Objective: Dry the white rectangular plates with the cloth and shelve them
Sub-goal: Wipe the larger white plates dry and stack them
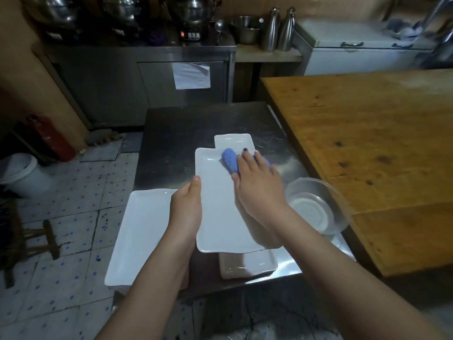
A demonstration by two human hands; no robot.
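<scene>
A white rectangular plate [218,212] is held above the steel table. My left hand [187,207] grips its left edge, thumb on top. My right hand [257,187] presses a blue cloth [230,161] onto the plate's far right part, fingers spread flat over the cloth. Beneath the held plate lies another white rectangular plate [247,265], whose far end [232,141] shows beyond it. A third white plate [139,234] lies at the table's left edge, hanging over it.
A clear glass bowl [316,207] stands right of the plates on the steel table [176,128]. A wooden table [367,143] adjoins on the right. Steel cabinet [137,79], pots and bottles stand at the back. A red extinguisher [51,138] and white bucket [22,175] are on the floor at left.
</scene>
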